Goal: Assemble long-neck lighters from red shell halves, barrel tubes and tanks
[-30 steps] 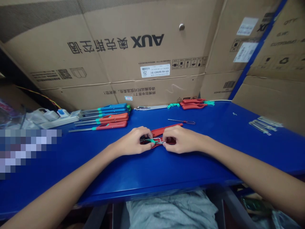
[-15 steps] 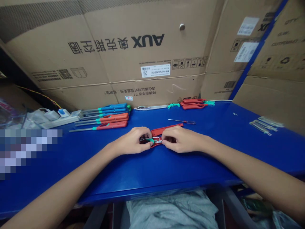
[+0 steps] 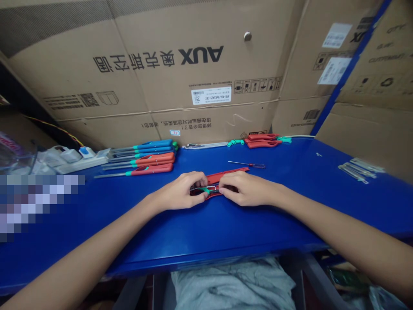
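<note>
An opened red stick lighter body [image 3: 213, 196] lies on the blue table between my hands, its inside facing up. A green trigger [image 3: 204, 189] and a thin white tube or wire [image 3: 212, 187] show within it. My left hand [image 3: 180, 190] is closed on its left end, thumb and fingers pinching by the trigger. With bent fingers, my right hand [image 3: 248, 188] pinches at the right end, where a small dark part shows at the fingertips. Just behind lies the other red shell half [image 3: 221, 175], partly covered by my right hand. The fingers hide much of the lighter.
A screwdriver [image 3: 248, 164] lies behind my right hand. Assembled lighters [image 3: 151, 168] are stacked at left, near a power strip [image 3: 77, 161]. Along the cardboard [image 3: 161, 99] sit metal rods [image 3: 206, 146], green pieces [image 3: 235, 142] and red shells [image 3: 263, 143]. Flat metal pieces [image 3: 355, 170] lie right.
Both hands stay nearly in place. By my right fingertips, a shiny pale part showed before; now a dark part shows there inside the lighter body.
</note>
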The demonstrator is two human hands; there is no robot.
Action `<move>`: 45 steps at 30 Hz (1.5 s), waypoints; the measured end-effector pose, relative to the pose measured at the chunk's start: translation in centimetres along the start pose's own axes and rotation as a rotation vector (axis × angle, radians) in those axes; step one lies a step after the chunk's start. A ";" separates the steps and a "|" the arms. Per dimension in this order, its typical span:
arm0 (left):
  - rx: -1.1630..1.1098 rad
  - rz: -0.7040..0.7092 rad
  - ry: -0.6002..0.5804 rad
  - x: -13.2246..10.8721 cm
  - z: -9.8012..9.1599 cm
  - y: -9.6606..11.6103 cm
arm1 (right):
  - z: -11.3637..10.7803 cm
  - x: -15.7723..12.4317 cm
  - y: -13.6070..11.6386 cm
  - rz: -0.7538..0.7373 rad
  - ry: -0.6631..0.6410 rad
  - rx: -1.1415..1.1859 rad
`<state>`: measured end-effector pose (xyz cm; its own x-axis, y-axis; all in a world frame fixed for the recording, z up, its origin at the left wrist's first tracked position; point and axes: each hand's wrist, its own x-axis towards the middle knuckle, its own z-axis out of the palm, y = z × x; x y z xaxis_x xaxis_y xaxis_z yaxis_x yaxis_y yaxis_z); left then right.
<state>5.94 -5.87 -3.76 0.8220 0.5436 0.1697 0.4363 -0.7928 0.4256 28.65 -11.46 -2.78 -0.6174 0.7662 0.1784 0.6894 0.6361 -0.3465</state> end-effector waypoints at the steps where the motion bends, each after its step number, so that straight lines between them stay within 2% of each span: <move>1: 0.007 0.002 0.000 0.0 0.0 0.0 | 0.0 0.0 0.0 -0.001 -0.002 -0.003; 19: -0.011 -0.021 0.047 0.1 0.2 -0.3 | 0.1 0.2 0.1 0.127 -0.030 0.038; 30: -0.048 -0.037 0.037 0.1 0.3 -0.5 | 0.4 0.1 0.6 0.045 -0.034 0.067; 45: -0.058 -0.042 0.031 0.1 0.3 -0.6 | 0.7 0.2 0.6 0.048 -0.050 0.054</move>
<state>5.88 -5.46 -4.26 0.7913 0.5852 0.1773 0.4479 -0.7521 0.4835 28.67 -10.94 -3.62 -0.6034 0.7891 0.1150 0.6979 0.5923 -0.4027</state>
